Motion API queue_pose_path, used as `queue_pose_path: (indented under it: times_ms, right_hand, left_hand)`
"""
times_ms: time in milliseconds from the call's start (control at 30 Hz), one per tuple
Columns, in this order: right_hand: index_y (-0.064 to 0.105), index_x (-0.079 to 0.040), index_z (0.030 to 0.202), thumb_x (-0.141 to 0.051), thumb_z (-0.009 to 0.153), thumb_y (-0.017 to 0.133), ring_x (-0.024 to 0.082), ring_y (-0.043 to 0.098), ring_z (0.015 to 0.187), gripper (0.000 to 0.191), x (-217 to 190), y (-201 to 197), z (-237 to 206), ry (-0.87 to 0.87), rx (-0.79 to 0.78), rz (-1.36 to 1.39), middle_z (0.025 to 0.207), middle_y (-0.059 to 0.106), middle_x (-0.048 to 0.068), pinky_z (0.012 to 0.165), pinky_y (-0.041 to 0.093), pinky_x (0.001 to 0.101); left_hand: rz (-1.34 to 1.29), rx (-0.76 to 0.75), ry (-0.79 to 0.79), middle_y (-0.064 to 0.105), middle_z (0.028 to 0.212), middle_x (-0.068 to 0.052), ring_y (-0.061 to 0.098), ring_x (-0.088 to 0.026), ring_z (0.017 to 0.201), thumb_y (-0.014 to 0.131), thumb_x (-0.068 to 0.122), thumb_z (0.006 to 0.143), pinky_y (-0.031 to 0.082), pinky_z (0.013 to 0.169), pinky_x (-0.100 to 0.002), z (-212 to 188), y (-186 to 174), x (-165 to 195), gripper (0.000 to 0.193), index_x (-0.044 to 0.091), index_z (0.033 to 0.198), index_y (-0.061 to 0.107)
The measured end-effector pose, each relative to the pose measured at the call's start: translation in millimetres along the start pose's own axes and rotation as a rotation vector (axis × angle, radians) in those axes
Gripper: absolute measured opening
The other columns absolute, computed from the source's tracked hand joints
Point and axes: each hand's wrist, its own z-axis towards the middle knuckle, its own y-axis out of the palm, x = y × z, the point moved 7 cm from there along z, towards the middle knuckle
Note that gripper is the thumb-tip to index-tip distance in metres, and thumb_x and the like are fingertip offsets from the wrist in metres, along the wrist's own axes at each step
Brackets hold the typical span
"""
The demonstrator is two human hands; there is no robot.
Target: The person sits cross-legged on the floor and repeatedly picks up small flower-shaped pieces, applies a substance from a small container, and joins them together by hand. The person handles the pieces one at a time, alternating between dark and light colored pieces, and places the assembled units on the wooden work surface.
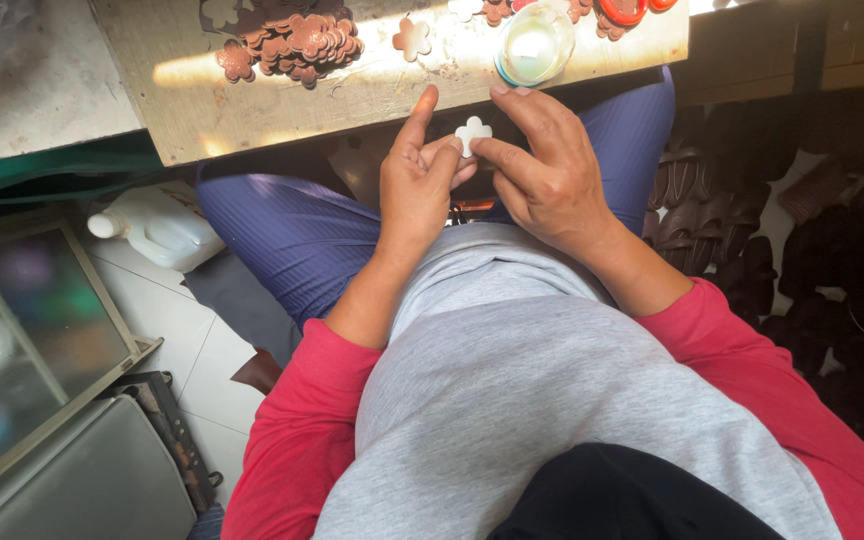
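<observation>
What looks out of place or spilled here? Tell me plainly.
Nothing is spilled. One brown flower piece lies apart from the brown pile on the worn board. Both the left hand and right hand pinch a white flower piece.

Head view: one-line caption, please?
Both hands, left hand and right hand, pinch a white flower-shaped piece above the lap.

**Hidden, cropped or unclear**

Small white flower-shaped piece partly covered by the fingertips of the left hand and right hand; underside unseen. Red rings on the wooden table cut off by the top edge. Contents of the clear cup washed out by glare. Pile of brown flower shapes too overlapped to count. Dark heap at right lost in shadow, kind unclear. Glass cabinet at left blurred, contents unreadable. White jug half hidden under the table.
</observation>
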Motion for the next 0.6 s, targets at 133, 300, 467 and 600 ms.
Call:
queue_pose_path:
  times_ms: [133,300,467,600]
  right_hand:
    - [0.075,-0.005,0.124,0.003,0.088,0.077,0.036,0.054,0.139,0.036,4,1,2,0.038,0.014,-0.002,0.152,0.052,0.017,0.117,0.047,0.0463]
    - [0.076,-0.004,0.121,0.001,0.085,0.077,0.037,0.054,0.137,0.037,0,3,1,-0.002,-0.012,0.014,0.151,0.052,0.017,0.116,0.047,0.0472]
    - [0.075,-0.004,0.112,0.004,0.086,0.073,0.038,0.055,0.136,0.027,7,-5,-2,0.066,0.002,0.055,0.152,0.052,0.018,0.116,0.046,0.0466]
    - [0.074,-0.006,0.12,0.005,0.098,0.063,0.034,0.057,0.137,0.027,25,-24,-10,0.249,0.121,0.226,0.157,0.051,0.014,0.119,0.047,0.0422]
  left_hand:
    - [0.061,-0.01,0.003,0.074,0.112,-0.015,0.073,-0.016,0.096,0.053,0.003,0.103,0.064,0.085,-0.029,0,1,-1,0.065,0.005,0.162,0.027]
    - [0.016,-0.02,0.006,0.074,0.114,-0.015,0.074,-0.015,0.098,0.053,0.003,0.103,0.064,0.085,-0.029,0,-1,-2,0.065,0.005,0.162,0.025]
    - [0.032,-0.003,0.006,0.074,0.113,-0.016,0.073,-0.016,0.095,0.055,0.004,0.103,0.064,0.084,-0.03,2,-4,-6,0.066,0.006,0.162,0.027]
    - [0.061,-0.008,0.013,0.075,0.117,-0.018,0.074,-0.017,0.098,0.055,0.006,0.104,0.064,0.086,-0.03,3,-6,-8,0.064,0.007,0.162,0.028]
